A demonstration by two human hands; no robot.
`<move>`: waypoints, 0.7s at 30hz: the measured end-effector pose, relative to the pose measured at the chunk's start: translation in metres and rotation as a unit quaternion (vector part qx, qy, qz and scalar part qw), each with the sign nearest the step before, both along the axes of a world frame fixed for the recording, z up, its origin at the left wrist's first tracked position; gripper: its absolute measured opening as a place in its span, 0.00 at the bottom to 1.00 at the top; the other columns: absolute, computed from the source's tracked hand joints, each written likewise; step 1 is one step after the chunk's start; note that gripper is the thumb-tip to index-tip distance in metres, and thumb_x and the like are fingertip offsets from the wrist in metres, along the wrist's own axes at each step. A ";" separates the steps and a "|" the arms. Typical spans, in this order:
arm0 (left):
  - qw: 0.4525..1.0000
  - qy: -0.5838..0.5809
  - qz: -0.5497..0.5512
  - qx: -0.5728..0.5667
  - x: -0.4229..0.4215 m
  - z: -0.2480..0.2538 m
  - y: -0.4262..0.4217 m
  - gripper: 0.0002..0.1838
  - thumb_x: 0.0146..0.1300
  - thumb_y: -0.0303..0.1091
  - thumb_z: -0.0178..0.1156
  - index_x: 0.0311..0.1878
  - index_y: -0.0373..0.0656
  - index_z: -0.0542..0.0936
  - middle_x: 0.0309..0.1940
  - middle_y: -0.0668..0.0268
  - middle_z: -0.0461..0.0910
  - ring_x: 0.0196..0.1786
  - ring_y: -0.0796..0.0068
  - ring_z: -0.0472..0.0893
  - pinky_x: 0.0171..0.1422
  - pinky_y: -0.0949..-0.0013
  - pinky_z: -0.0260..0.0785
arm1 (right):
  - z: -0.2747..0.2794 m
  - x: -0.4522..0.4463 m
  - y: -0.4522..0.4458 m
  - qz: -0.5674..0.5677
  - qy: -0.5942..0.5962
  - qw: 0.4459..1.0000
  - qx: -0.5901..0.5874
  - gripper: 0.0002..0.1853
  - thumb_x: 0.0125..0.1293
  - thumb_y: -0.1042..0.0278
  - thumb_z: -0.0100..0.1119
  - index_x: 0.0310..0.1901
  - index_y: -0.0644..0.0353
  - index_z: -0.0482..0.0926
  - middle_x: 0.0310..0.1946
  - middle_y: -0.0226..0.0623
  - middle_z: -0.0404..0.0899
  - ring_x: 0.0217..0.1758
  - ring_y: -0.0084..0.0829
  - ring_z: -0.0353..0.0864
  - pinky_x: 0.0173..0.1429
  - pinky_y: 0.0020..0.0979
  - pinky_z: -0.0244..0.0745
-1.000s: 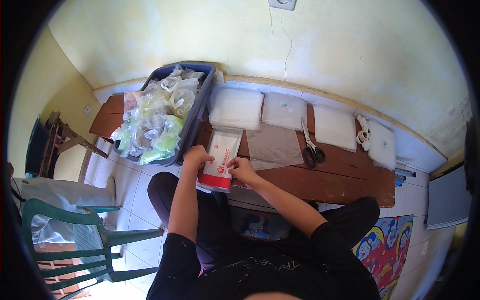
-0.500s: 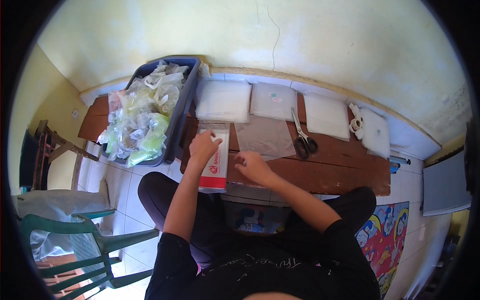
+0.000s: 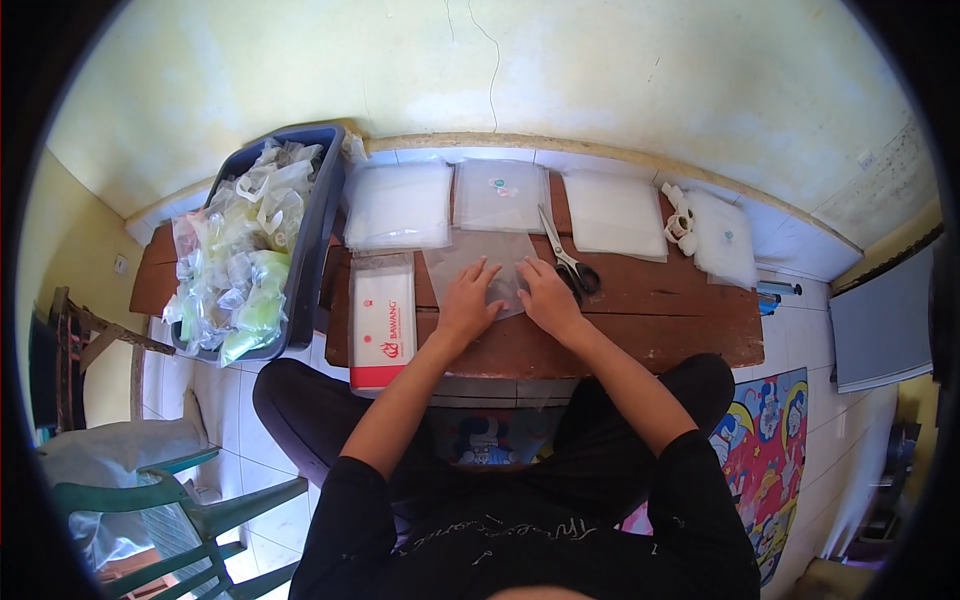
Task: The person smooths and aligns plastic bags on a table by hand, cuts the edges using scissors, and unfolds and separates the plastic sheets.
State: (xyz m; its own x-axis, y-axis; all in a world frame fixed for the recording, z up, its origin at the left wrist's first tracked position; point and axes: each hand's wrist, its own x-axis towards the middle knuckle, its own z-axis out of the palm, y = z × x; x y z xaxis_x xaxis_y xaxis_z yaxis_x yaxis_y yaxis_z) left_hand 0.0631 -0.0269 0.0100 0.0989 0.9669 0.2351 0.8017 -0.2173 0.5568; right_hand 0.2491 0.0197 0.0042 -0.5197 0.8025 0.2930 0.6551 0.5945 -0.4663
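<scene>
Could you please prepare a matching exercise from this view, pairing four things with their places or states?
Things
1. Dark blue, rectangular plastic tub
2. Clear, flat, rectangular plastic sheet
3. Black-handled metal scissors
4. White, rectangular printed packet

Places or states
A. Right of the right hand, blades pointing toward the wall
B. Red end nearest the person
C. Heaped with crumpled plastic bags
D. Partly beneath the left hand and right hand

Pairs: 1-C, 2-D, 3-A, 4-B

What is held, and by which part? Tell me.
Cannot be told: the left hand and right hand lie over the plastic sheet's near part, but no clear grip shows.
</scene>
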 end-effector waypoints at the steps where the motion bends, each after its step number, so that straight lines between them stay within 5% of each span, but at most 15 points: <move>1: 1.000 0.001 -0.004 0.005 0.003 -0.002 0.001 0.35 0.50 0.40 0.73 0.64 0.46 0.75 0.67 0.53 0.70 0.69 0.51 0.68 0.73 0.55 0.60 | -0.001 -0.001 0.001 0.000 0.001 1.000 -0.002 0.25 0.57 0.73 0.64 0.58 0.66 0.75 0.61 0.54 0.72 0.67 0.51 0.69 0.71 0.40 0.66; 5: 0.997 0.065 -0.025 -0.015 0.007 -0.020 0.005 0.35 0.50 0.44 0.73 0.63 0.49 0.76 0.68 0.53 0.69 0.71 0.52 0.67 0.74 0.53 0.57 | -0.010 0.001 0.007 -0.012 -0.024 1.000 0.010 0.25 0.59 0.72 0.63 0.59 0.66 0.73 0.62 0.54 0.71 0.68 0.51 0.68 0.71 0.41 0.65; 11: 0.998 0.004 -0.041 0.040 0.008 -0.033 0.002 0.21 0.54 0.44 0.71 0.52 0.52 0.86 0.68 0.57 0.72 0.72 0.52 0.66 0.74 0.51 0.56 | -0.016 0.004 0.012 -0.011 -0.009 1.000 0.004 0.21 0.59 0.74 0.61 0.56 0.65 0.74 0.59 0.51 0.74 0.65 0.50 0.71 0.69 0.41 0.67; 16: 0.994 -0.084 -0.034 0.055 0.012 -0.041 0.003 0.11 0.58 0.37 0.67 0.44 0.50 0.89 0.54 0.62 0.83 0.68 0.56 0.72 0.72 0.55 0.59 | -0.008 0.005 0.013 -0.005 -0.004 1.000 -0.024 0.20 0.59 0.75 0.61 0.54 0.64 0.76 0.55 0.49 0.78 0.63 0.48 0.73 0.67 0.41 0.68; 21: 0.992 -0.108 -0.009 0.062 0.010 -0.035 0.005 0.07 0.59 0.32 0.67 0.39 0.43 0.87 0.48 0.62 0.86 0.61 0.59 0.79 0.65 0.59 0.68 | 0.001 0.008 0.014 0.008 0.130 0.988 -0.083 0.16 0.58 0.73 0.63 0.48 0.65 0.78 0.49 0.50 0.80 0.56 0.49 0.78 0.61 0.42 0.73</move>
State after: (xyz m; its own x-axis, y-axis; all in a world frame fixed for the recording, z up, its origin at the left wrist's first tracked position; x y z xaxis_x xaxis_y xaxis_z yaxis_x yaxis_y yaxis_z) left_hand 0.0733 -0.0218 -0.0252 0.0510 0.9279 0.3693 0.6613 -0.3085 0.6838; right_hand 0.2574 0.0337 0.0047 -0.4566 0.8435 0.2830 0.4911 0.5042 -0.7104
